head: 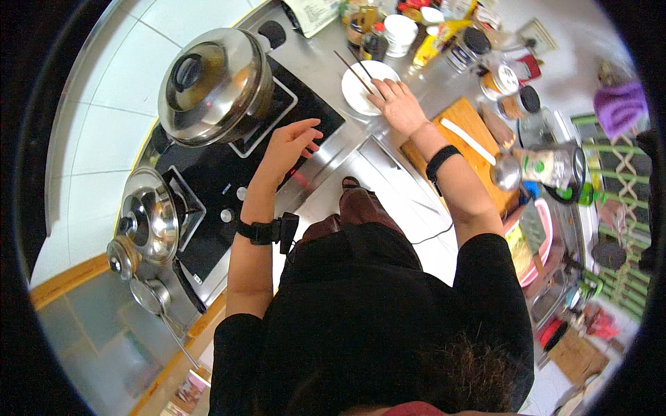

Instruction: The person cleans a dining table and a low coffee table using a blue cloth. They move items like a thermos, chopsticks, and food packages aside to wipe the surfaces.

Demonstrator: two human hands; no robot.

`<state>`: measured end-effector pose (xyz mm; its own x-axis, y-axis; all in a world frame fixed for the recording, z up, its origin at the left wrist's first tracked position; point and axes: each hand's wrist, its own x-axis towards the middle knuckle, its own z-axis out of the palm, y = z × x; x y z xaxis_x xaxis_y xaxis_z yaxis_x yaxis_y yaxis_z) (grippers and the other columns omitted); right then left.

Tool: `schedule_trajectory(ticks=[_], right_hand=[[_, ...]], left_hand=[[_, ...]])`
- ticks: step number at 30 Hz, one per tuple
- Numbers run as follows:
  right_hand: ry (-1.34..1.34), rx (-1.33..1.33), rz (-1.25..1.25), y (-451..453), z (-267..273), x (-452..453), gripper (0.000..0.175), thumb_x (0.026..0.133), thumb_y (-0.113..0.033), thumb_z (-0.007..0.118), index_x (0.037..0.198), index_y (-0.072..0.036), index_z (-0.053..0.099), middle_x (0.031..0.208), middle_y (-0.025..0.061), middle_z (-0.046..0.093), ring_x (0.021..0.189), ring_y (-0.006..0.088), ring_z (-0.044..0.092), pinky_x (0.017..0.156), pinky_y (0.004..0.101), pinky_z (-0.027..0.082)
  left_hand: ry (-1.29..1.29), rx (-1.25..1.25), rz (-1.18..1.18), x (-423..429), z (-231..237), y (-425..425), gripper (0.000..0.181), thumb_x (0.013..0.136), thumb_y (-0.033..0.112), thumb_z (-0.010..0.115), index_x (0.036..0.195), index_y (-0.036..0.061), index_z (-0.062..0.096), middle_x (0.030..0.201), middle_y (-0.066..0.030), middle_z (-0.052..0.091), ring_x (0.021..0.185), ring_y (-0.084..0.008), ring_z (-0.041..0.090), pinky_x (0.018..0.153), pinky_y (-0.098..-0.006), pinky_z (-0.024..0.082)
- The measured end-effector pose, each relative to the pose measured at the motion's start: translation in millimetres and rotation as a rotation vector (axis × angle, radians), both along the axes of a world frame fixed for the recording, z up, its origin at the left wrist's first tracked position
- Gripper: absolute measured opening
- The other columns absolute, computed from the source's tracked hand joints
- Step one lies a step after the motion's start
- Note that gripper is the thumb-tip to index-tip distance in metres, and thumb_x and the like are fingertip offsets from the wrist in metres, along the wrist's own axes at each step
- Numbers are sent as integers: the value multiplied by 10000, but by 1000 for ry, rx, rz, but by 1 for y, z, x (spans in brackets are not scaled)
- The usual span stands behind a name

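Note:
My right hand is over a white plate on the steel counter, its thumb and fingers at the near ends of a pair of dark chopsticks. The chopsticks cross the plate and reach past its far rim. Nothing is in my left hand, which hovers above the edge of the black gas hob with its fingers a little apart. A large lidded steel pot stands on the far burner, beyond that hand. On the nearer burner sits a pan with a domed steel lid.
Bottles and jars, including a soy sauce-like bottle and a white tub, crowd the back counter. Right of my arm, a white-handled utensil lies over a wooden cutting board. A small saucepan and black pan handle are at left.

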<state>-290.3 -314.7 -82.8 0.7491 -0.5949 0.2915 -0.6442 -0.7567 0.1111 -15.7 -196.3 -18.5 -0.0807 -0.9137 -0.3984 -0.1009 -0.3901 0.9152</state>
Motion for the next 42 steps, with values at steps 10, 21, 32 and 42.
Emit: schedule_trajectory(ticks=[10,21,32,42], right_hand=[[-257,117,-147,228,103,0,336,747,-96,622,1082,-89,645,1124,80,608,1179,273,523,1034,426,378],[-347,509,-711,404,91,-126,233,838,-72,595,1062,-76,661,936,114,671,903,321,634,835,421,488],[-556,626,-800,462,55,-244,238,883,-128,561,1087,-63,664,990,150,689,872,345,658,783,439,527],[-313,-49,-1112,453,38,-501,419,773,-30,591,1187,-87,613,1207,119,595,1092,337,561,896,429,472]], left_hand=[[143,-71,-36,-60,-15,58,291,953,106,547,1212,3,629,1015,-99,696,798,-143,647,690,-256,503],[241,-112,-435,-183,8,86,286,968,110,546,1214,-21,604,1038,-120,690,811,-128,641,695,-235,502],[48,-75,-591,-315,-2,129,227,951,116,570,1141,13,643,991,-73,692,782,-117,636,680,-236,506],[-57,15,-659,-422,-9,171,250,956,136,573,1162,9,639,981,-69,683,828,-142,650,696,-266,520]])
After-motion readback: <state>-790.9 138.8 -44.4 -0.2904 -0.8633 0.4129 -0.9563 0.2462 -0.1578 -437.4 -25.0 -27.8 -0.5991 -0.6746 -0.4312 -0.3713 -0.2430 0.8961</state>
